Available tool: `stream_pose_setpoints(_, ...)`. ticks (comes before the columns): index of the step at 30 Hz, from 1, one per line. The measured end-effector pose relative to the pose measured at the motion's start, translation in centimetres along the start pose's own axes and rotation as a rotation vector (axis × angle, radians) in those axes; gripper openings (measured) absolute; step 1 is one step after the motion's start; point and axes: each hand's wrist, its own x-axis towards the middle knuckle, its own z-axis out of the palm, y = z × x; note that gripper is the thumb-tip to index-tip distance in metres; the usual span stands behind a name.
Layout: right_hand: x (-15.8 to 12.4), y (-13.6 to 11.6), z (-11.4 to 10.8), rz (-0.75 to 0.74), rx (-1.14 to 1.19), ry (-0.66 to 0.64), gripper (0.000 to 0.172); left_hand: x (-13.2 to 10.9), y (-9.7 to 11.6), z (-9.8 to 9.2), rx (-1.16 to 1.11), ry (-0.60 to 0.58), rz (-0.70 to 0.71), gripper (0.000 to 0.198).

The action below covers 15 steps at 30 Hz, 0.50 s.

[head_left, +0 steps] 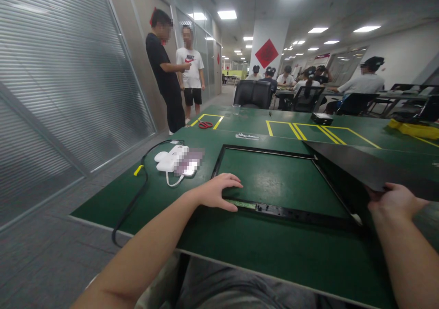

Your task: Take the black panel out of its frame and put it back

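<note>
Gripping a thin, flat black panel [363,162] by its near edge, my right hand [394,201] holds it tilted beside the rectangular black frame [288,212], which lies flat on the dark green tabletop [260,240]. My left hand [216,191] is open at the frame's near left corner, thumb apart from the curved fingers; I cannot tell whether it touches. Red-handled scissors [205,125] lie beyond, to the left.

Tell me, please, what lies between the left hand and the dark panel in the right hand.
In the head view, most of the black frame lies there, with green tabletop showing through its opening.
</note>
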Motion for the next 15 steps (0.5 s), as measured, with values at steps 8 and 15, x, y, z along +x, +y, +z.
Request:
stream_pose_setpoints(8,-0.9,-0.2,0.5,0.046,0.018,-0.02,0.068,0.1,0.1,0.0,0.007,-0.005,-0.006,0.068)
stream_pose_setpoints(15,-2.0,-0.7,0.8,0.04,0.106,0.026,0.057,0.1,0.1,0.1,0.028,0.001,0.004,0.067)
